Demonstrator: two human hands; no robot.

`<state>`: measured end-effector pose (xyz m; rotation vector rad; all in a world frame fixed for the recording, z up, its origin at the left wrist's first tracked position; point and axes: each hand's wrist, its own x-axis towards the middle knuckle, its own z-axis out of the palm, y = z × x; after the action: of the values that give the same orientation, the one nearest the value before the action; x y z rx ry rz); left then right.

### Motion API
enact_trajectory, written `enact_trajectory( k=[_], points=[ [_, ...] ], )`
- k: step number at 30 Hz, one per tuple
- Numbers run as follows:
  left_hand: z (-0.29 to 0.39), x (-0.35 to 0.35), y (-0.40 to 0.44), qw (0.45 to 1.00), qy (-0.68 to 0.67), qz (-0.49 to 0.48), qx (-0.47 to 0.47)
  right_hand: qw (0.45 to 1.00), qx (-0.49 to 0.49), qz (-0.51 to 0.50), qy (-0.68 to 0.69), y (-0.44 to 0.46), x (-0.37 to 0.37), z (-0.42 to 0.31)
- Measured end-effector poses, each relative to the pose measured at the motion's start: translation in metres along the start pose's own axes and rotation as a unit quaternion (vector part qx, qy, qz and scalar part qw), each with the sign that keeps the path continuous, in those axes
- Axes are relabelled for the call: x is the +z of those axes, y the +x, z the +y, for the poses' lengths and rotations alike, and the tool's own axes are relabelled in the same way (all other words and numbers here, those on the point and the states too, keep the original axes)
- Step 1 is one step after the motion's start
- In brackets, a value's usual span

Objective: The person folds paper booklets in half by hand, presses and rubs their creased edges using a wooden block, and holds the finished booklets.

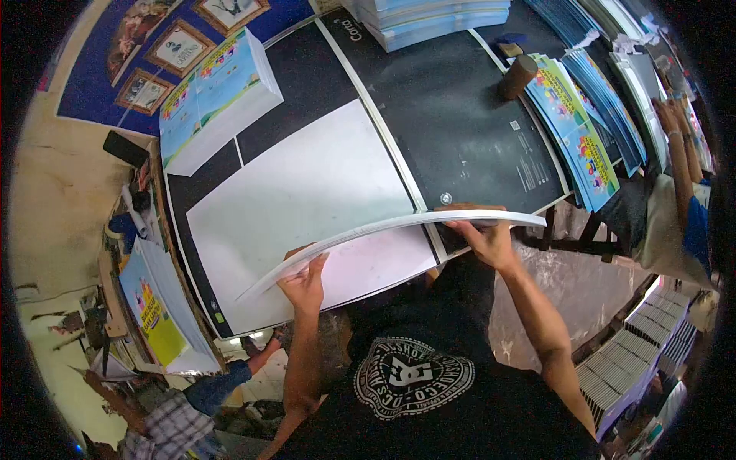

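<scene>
A stack of large white paper sheets stands on its long edge in front of me, bowed between my two hands. Toward its left end, my left hand grips the stack with the thumb on the near side and fingers behind. My right hand is closed round the stack near its right end, its fingers over the far side. Beneath and beyond it, a large white sheet lies flat on the black tabletop. How many sheets I hold cannot be made out.
Printed stacks stand at the table's back left and back edge. Fanned printed sheets and a brown cylinder lie at right. Another stack is at left. One person sits lower left; another person's arm shows at right.
</scene>
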<state>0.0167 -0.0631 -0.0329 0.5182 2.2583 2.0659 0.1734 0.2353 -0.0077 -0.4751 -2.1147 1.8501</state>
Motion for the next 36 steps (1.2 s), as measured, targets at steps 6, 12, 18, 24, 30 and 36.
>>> enact_trajectory(
  k=[6, 12, 18, 24, 30, 36],
  points=[
    [-0.006, -0.010, 0.003, 0.995, 0.082, -0.011, -0.049, 0.972, -0.160, -0.012, -0.173, 0.009, -0.012, -0.004],
    [0.050, -0.007, -0.010, 0.983, 0.153, -0.044, -0.094, 0.995, -0.009, 0.023, -0.099, -0.021, -0.008, -0.020],
    [0.061, -0.031, -0.045, 0.948, 0.163, -0.116, -0.249, 0.970, 0.243, -0.028, -0.015, -0.055, -0.002, -0.043],
    [0.046, -0.042, -0.075, 0.935, 0.127, -0.121, -0.308, 0.942, 0.331, -0.047, -0.003, -0.073, -0.002, -0.019],
    [0.042, -0.059, -0.069, 0.892, 0.141, -0.193, -0.384, 0.966, 0.174, 0.077, -0.173, -0.094, -0.028, 0.003],
    [0.053, -0.046, -0.068, 0.878, 0.048, -0.103, -0.465, 0.857, -0.190, -0.053, -0.476, -0.076, -0.065, 0.006]
  ],
)
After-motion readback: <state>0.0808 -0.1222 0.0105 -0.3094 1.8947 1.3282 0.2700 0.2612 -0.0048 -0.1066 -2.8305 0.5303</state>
